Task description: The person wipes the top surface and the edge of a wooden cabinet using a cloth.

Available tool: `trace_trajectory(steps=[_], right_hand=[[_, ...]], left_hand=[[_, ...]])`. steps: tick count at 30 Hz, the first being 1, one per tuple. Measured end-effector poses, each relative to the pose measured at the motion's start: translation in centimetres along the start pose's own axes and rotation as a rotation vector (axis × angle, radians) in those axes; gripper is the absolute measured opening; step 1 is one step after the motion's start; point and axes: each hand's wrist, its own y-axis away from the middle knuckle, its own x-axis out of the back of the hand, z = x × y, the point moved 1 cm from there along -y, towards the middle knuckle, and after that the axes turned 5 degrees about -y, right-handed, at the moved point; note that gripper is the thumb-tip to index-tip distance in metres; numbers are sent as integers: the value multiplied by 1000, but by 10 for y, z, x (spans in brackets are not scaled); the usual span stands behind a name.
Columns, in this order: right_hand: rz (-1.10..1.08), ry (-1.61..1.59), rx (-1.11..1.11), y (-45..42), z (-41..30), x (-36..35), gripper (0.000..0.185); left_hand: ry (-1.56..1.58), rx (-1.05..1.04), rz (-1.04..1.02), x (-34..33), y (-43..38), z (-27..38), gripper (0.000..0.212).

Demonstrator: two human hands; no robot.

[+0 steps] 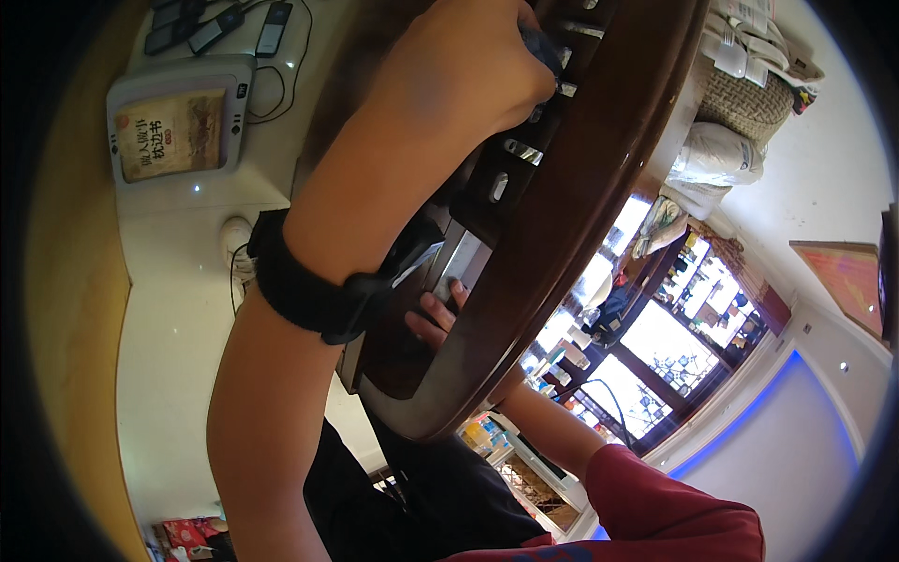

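My left hand [513,77] is closed around a dark object [539,43], mostly hidden by the fingers, beside a dark slotted panel [484,184]. A black strap [298,295] with a small device [420,246] circles my left forearm. The curved rim of a polished dark wood piece of furniture [562,204] runs diagonally across the middle. Below my left hand in the picture, the spread fingertips of my right hand [437,316] show inside the rim, near a shiny grey plate [460,256]. The rim hides the rest of that hand; nothing shows in its fingers.
A grey plastic tray [242,77] holds a book [171,133] on the pale floor, with dark phone-like devices [274,29] and cables nearby. A white shoe [237,242] stands on the floor. Bags and a woven basket [744,102] are beyond the rim, with bright windows [671,344] behind.
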Motion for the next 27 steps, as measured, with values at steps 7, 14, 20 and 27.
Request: trace_trajectory(steps=[7, 14, 20, 27], right_hand=[[-29, 140, 55, -4, -4, 1, 63], [-76, 115, 183, -7, -2, -3, 53], [-3, 19, 71, -4, -16, -10, 54], [69, -20, 6, -5, -8, -8, 52]], left_hand=[[111, -208, -220, 35, 18, 12, 26], [-262, -296, 31, 0, 24, -28, 20], [-140, -150, -77, 5, 57, -51, 19], [113, -256, 61, -2, 64, -60, 17]])
